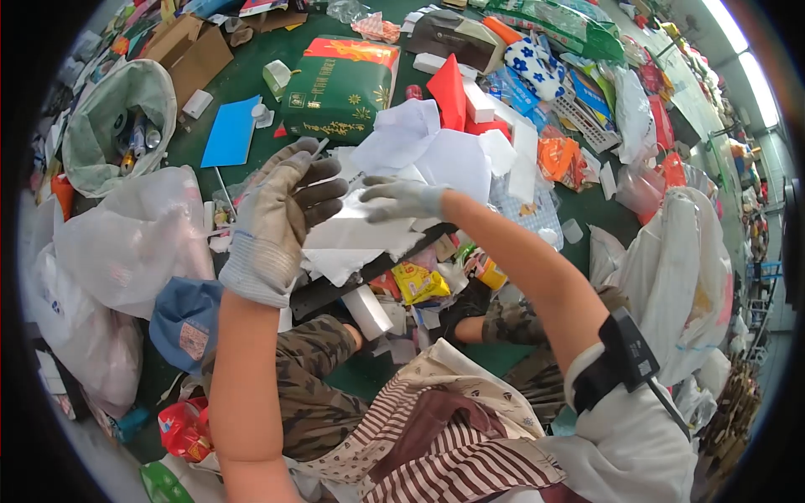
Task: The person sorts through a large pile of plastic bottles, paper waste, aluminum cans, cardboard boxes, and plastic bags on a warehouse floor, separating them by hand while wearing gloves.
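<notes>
Both my hands wear grey-white work gloves with darker, dirty fingers. My left hand (281, 214) is raised palm inward, its fingers apart and curved toward the middle, with nothing seen in its palm. My right hand (405, 199) reaches in from the right, fingers stretched out over white paper (356, 233) in front of me. Loose white sheets (457, 163) lie heaped just beyond the right hand. Past my left fingertips is a green and red printed package (340, 92) with gold lettering. A flat blue sheet (230, 132) lies to its left.
At left stand a whitish sack (75, 138) holding cans and a brown cardboard box (201, 67). Clear plastic bags (134, 239) bulge beside my left arm. Mixed scraps, a red packet (447, 90) and a white plastic basket (584, 121) spread rightward. Yellow wrappers (419, 283) lie between my legs.
</notes>
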Available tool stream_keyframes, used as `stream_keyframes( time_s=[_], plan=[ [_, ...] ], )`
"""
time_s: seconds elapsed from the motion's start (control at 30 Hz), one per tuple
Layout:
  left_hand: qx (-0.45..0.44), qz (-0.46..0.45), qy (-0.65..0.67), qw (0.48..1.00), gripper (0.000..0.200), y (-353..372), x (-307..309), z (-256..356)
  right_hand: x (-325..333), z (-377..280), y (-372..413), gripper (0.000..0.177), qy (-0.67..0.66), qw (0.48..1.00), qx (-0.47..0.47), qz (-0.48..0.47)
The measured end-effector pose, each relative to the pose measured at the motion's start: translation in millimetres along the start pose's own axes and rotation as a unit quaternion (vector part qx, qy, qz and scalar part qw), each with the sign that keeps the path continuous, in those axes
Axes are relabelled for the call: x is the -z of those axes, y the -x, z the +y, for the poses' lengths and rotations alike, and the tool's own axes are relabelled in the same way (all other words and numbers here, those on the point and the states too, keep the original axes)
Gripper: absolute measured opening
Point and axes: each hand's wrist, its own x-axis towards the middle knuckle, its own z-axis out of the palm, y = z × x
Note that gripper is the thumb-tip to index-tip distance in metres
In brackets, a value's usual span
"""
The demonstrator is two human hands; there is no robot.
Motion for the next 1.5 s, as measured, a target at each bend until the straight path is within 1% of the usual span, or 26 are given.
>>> stream_keyframes(
  time_s=[0.03,0.1,0.17,0.3,0.37,0.4,0.43,0.53,0.63,0.7,0.87,0.9,0.93,0.97,1.0,1.07,1.17,1.2,1.23,1.27,1.3,1.33,1.4,1.43,1.47,1.5],
  plan=[
    [0.008,-0.009,0.036,0.999,0.031,1.5,-2.7,0.9,-7.0,5.7,-21.1,0.063,0.001,1.0,0.004,0.002],
    [0.021,-0.027,0.077,0.996,0.033,5.7,-6.2,4.5,-23.8,12.7,-55.9,0.065,0.217,0.969,-0.056,0.107],
    [-0.006,-0.025,0.064,0.998,0.031,8.0,-5.1,5.3,-31.8,14.3,-56.8,0.066,0.304,0.94,-0.123,0.098],
    [-0.001,-0.052,0.059,0.997,0.033,-10.4,16.3,-11.7,-55.4,12.7,-1.8,0.07,0.286,0.938,-0.168,0.106],
    [0.091,-0.129,0.111,0.981,0.039,-11.9,10.0,-5.4,-62.7,9.9,25.9,0.071,0.277,0.934,-0.198,0.103],
    [0.101,-0.043,0.175,0.978,0.035,3.6,-32.2,-4.9,-65.0,9.3,42.6,0.072,0.273,0.93,-0.226,0.098],
    [-0.024,-0.113,0.055,0.992,0.04,-17.7,9.2,-23.1,-66.8,0.1,59.6,0.073,0.264,0.931,-0.232,0.094],
    [0.145,-0.197,0.111,0.963,0.036,-15.6,-13.0,0.8,-61.4,-26.9,102.9,0.075,0.217,0.936,-0.254,0.108],
    [0.092,-0.198,0.042,0.975,0.027,9.4,-67.5,4.7,-45.5,-63.8,155.1,0.077,0.159,0.931,-0.268,0.192],
    [0.104,-0.21,0.017,0.972,0.028,-1.1,-73.3,-5.7,-37.1,-75.9,203.6,0.075,0.128,0.896,-0.266,0.331],
    [0.121,-0.21,-0.019,0.97,0.032,-56.4,-63.6,-43.6,-26.8,-132.1,400.0,0.078,-0.03,0.734,-0.292,0.613],
    [0.187,-0.285,0.035,0.939,0.033,-78.9,-49.8,-49.6,-31.4,-162.1,447.7,0.084,-0.058,0.704,-0.406,0.58],
    [0.252,-0.354,0.088,0.897,0.033,-89.8,-49.7,-51.2,-56.7,-157.1,485.0,0.082,0.081,0.636,-0.444,0.626],
    [0.18,-0.22,0.012,0.959,0.032,-78.4,-62.4,-51.4,-71.1,-185.9,537.5,0.08,-0.167,0.646,-0.482,0.568],
    [0.183,-0.22,0.007,0.958,0.032,-73.6,-75.9,-52.5,-114.0,-180.6,578.7,0.085,-0.121,0.612,-0.472,0.623],
    [0.195,-0.216,-0.012,0.957,0.033,-64.9,-84.2,-50.6,-168.8,-230.4,655.8,0.07,-0.258,0.555,-0.539,0.579],
    [0.062,-0.336,-0.104,0.934,0.033,-36.2,-87.7,-45.1,-389.5,-187.6,853.0,0.05,-0.388,0.352,-0.143,0.84],
    [-0.008,-0.378,-0.144,0.914,0.031,-22.6,-85.5,-40.0,-392.8,-206.5,859.5,0.052,-0.381,0.22,-0.05,0.897],
    [0.105,-0.325,-0.028,0.94,0.024,-32.3,-81.4,-35.0,-392.9,-228.3,864.3,0.054,-0.341,0.099,0.046,0.934],
    [0.097,-0.242,0.015,0.965,0.018,-22.9,-85.1,-29.7,-386.2,-230.2,855.8,0.057,-0.262,0.116,0.042,0.957],
    [0.156,-0.275,0.037,0.948,0.017,-40.8,-69.6,-20.9,-417.3,-208.9,887.1,0.055,-0.285,0.017,-0.021,0.958],
    [0.138,-0.247,0.053,0.958,0.015,-36.2,-65.7,-15.8,-377.9,-195.7,847.9,0.054,-0.311,-0.134,-0.095,0.936],
    [0.098,-0.181,0.064,0.977,0.014,-22.4,-57.7,-7.0,-351.3,-136.8,828.1,0.059,-0.412,0.236,-0.068,0.877],
    [0.091,-0.16,0.07,0.98,0.016,-23.3,-49.1,-5.3,-298.9,-110.0,764.9,0.064,-0.388,0.217,-0.138,0.885],
    [0.088,-0.144,0.076,0.983,0.018,-23.6,-41.3,-6.4,-221.8,-126.4,647.0,0.038,-0.365,0.347,-0.134,0.853],
    [0.078,-0.113,0.074,0.988,0.017,-23.4,-35.9,-8.1,-171.5,-145.4,539.6,0.034,-0.338,0.331,-0.184,0.862]
  ],
)
